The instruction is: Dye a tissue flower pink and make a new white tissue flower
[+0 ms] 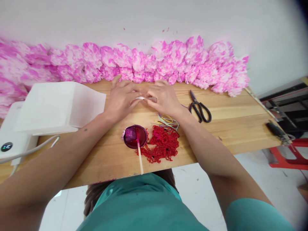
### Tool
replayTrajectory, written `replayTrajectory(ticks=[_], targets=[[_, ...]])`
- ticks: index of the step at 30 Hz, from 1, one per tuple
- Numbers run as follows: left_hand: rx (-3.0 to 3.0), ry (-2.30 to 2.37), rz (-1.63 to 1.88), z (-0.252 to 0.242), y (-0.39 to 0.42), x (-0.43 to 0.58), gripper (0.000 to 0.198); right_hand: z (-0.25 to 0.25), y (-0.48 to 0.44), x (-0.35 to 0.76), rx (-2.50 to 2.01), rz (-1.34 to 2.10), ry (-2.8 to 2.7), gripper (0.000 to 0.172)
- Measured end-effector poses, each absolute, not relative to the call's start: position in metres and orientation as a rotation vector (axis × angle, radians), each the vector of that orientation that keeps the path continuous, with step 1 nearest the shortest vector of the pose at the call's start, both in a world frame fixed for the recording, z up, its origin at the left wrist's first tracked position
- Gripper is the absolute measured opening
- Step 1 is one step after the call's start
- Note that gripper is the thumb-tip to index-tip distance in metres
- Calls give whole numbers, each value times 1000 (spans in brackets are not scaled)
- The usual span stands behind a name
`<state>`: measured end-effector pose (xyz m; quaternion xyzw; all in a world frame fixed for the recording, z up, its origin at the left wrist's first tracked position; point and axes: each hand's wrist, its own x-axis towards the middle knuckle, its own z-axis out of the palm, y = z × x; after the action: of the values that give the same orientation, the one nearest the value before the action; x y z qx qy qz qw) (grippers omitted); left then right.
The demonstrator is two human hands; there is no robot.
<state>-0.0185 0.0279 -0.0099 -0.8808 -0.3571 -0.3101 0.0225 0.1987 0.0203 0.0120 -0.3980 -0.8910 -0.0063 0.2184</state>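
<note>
Nearest the wearer, a teal shirt (141,205) fills the lower edge of the view, with both bare forearms extending forward over the wooden table (240,122).

Just inside the near table edge sits a small round dish (141,141) holding magenta liquid. A thin wooden stick (140,157) rests in it, with its free end pointing back toward the wearer. Touching the dish on its right side is a loose pile of red thread (163,144). Just beyond the pile lies a small bunch of rubber bands (168,121), yellow and green.

Mid-table, the left hand (121,96) and the right hand (162,98) meet fingertip to fingertip. Between them is a narrow strip of folded white paper (141,98), low against the table surface. Each hand pinches one end of it, and the remaining fingers are spread forward. Most of the strip is covered by the fingers.

To the right of the right hand, black-handled scissors (199,107) lie flat, blades closed and pointing away. To the left, a stack of white paper sheets (60,106) rests partly on a white device (9,138) — a pale cable (29,150) runs from that side. A dark tool (275,129) lies at the far right table corner, and a red stool (288,157) stands on the floor beyond it.

At the far edge, a dense row of pink-and-white paper flowers (168,61) runs along the white wall (154,19).
</note>
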Motion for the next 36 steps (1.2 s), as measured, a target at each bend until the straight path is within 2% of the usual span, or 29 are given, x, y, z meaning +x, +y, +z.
replayTrajectory(ticks=[8, 14, 22, 29, 36], targets=[[-2686, -1157, -922, -8, 25, -17, 16, 14, 22, 201, -1082, -40, -2485, 23], [-2672, -1219, -882, -4, 25, -18, 6, 38, 33, 226, -1195, -85, -2172, 30], [-2673, -1270, -891, -3, 28, -23, 3, 83, 0, 240, -1356, -56, -2302, 22], [-2654, -1268, -825, -1, 29, -24, 3, 60, -45, 285, -1584, 65, -2343, 20], [-2680, -1242, -856, -1, 29, -22, 5, 56, -36, 301, -2025, -17, -2304, 17]])
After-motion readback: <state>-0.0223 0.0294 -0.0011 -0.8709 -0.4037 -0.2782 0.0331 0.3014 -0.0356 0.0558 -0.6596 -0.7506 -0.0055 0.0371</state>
